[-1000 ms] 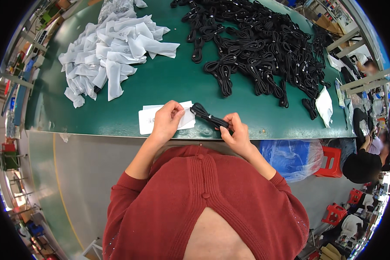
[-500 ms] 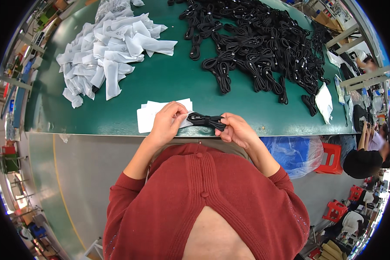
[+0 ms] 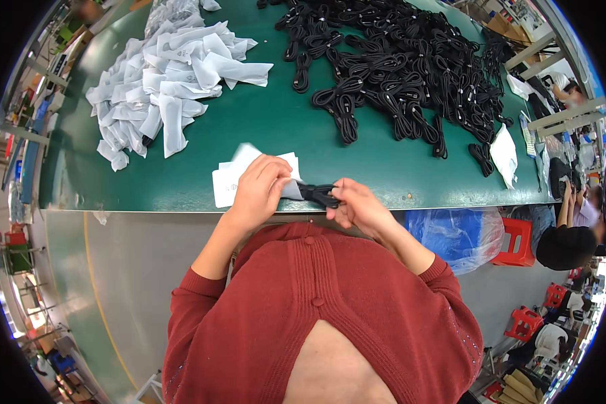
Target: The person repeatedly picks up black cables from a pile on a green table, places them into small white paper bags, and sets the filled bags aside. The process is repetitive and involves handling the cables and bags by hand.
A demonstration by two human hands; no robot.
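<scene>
At the near edge of the green table, a coiled black cable [image 3: 318, 194] lies partly inside a small white plastic bag [image 3: 291, 190]. My left hand [image 3: 262, 190] pinches the mouth of that bag. The outer end of the coil is in the fingers of my right hand [image 3: 355, 203]. Beneath and beside my left hand rests a stack of flat white bags [image 3: 225, 187], one corner of it lifted and blurred.
A heap of filled white bags [image 3: 175, 87] covers the table's far left. Many bundled black cables [image 3: 397, 74] are piled at the far right, beside a crumpled white bag [image 3: 503, 158]. A red stool [image 3: 515, 240] and a plastic-wrapped blue container [image 3: 451, 232] stand right of me.
The cable coil has slid further left into the bag, and my right hand has moved left with it. A bag corner has risen behind my left hand.
</scene>
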